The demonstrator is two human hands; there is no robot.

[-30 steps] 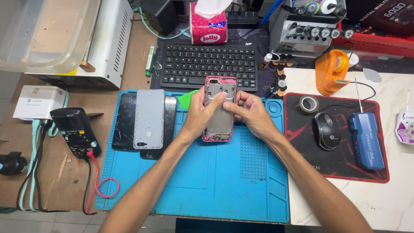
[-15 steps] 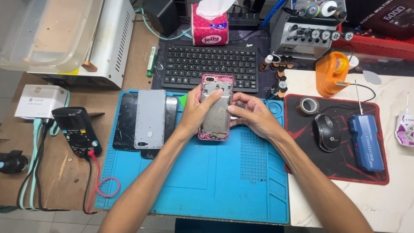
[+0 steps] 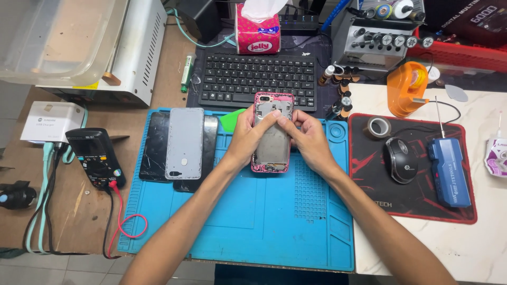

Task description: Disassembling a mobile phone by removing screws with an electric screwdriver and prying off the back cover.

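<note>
Currently, an opened phone shell [image 3: 273, 142] with a pink rim is held above the blue mat [image 3: 248, 221], pinched between left hand [image 3: 248, 138] and right hand [image 3: 308, 138]; thumb pressure could probably bend its thin frame.

Both bare forearms extend from the surface's near edge, converging toward its middle. Left hand [image 3: 248, 138] and right hand [image 3: 309, 140] face each other, fingers curled, thumbs nearly touching.

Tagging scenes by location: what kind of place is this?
Likely a phone repair bench. Both hands hold an opened phone shell over a blue repair mat, with a multimeter and spare phone panels beside it.
</note>
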